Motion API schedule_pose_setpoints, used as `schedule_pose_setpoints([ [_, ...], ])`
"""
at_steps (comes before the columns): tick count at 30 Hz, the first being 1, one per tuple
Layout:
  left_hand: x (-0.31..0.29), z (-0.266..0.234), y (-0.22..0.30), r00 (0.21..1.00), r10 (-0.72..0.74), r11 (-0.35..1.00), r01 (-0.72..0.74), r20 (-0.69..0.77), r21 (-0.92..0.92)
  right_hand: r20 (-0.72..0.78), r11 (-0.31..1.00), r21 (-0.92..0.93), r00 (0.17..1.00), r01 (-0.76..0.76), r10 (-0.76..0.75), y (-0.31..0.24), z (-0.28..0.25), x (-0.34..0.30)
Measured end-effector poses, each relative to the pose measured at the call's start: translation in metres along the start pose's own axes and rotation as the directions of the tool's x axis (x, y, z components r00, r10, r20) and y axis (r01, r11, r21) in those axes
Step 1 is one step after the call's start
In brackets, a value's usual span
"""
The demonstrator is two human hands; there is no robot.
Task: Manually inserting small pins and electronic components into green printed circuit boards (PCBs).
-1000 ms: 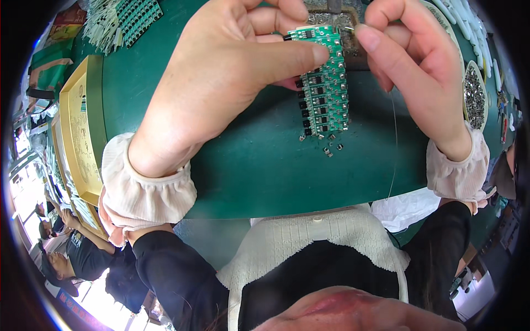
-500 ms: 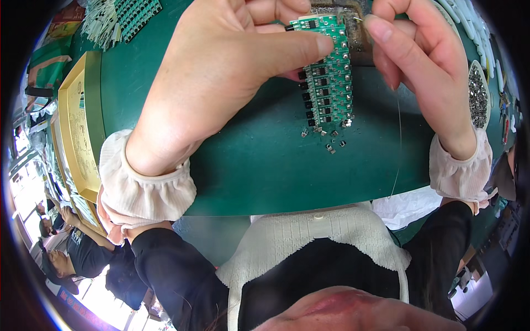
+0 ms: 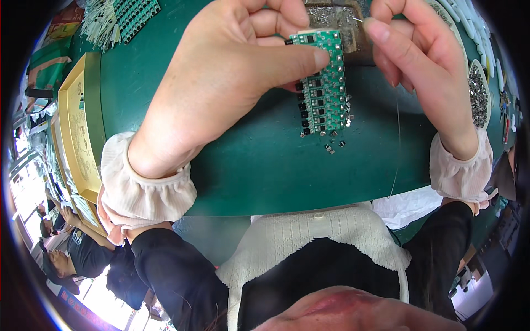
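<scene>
My left hand [image 3: 232,66] is closed on a strip-like panel of green circuit boards [image 3: 327,105], its thumb lying across the upper face. Black parts line the panel's left edge, and shiny solder points run down its right side. Between thumb and fingertip, my right hand [image 3: 417,55] pinches a thin silvery wire, which looks like solder wire [image 3: 398,138]. Its short tip points left over a brown, worn metal tray [image 3: 361,41], and the rest hangs below the hand. Several small metal parts [image 3: 330,148] lie on the green tabletop by the panel's near end.
An oval dish of small metal parts [image 3: 478,94] stands at the right, near white tubes [image 3: 469,22]. At the far left are another green board panel [image 3: 135,19] and a bundle of pale wires [image 3: 100,25]. A yellow box [image 3: 80,127] sits at the left edge; a person [image 3: 83,254] is beyond.
The panel's far end has come nearer to me and its tilt has changed, baring more of the metal tray. My right hand has hardly moved.
</scene>
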State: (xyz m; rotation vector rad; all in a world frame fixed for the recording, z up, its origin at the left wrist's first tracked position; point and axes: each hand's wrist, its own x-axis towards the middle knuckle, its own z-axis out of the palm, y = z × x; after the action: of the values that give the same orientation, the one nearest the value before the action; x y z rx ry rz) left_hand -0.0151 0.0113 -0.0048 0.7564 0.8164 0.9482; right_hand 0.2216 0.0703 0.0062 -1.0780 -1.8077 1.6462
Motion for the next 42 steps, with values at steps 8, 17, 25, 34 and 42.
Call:
schedule_pose_setpoints([
  [8, -0.011, 0.015, -0.010, 0.994, 0.073, 0.943, -0.042, -0.080, 0.330, 0.326, 0.991, -0.115, 0.939, -0.073, 0.107, 0.008, -0.021, 0.006],
  [17, -0.031, 0.034, -0.015, 0.881, 0.438, 0.516, -0.410, 0.180, 0.752, 0.414, 0.924, -0.132, 0.867, 0.358, -0.277, -0.008, -0.028, -0.004],
  [25, -0.039, 0.040, -0.042, 0.820, 0.497, 0.446, -0.522, 0.284, 0.727, 0.441, 0.924, -0.121, 0.854, 0.363, -0.278, 0.009, -0.024, -0.032],
  [34, -0.036, 0.046, -0.062, 0.598, 0.657, 0.121, -0.684, 0.459, 0.719, 0.367, 0.904, -0.426, 0.908, -0.031, 0.204, -0.002, -0.050, -0.040],
  [42, -0.038, 0.036, -0.056, 0.563, 0.551, 0.113, -0.781, 0.616, 0.614, -0.112, 0.910, -0.334, 0.949, 0.244, -0.295, -0.102, -0.123, 0.006],
])
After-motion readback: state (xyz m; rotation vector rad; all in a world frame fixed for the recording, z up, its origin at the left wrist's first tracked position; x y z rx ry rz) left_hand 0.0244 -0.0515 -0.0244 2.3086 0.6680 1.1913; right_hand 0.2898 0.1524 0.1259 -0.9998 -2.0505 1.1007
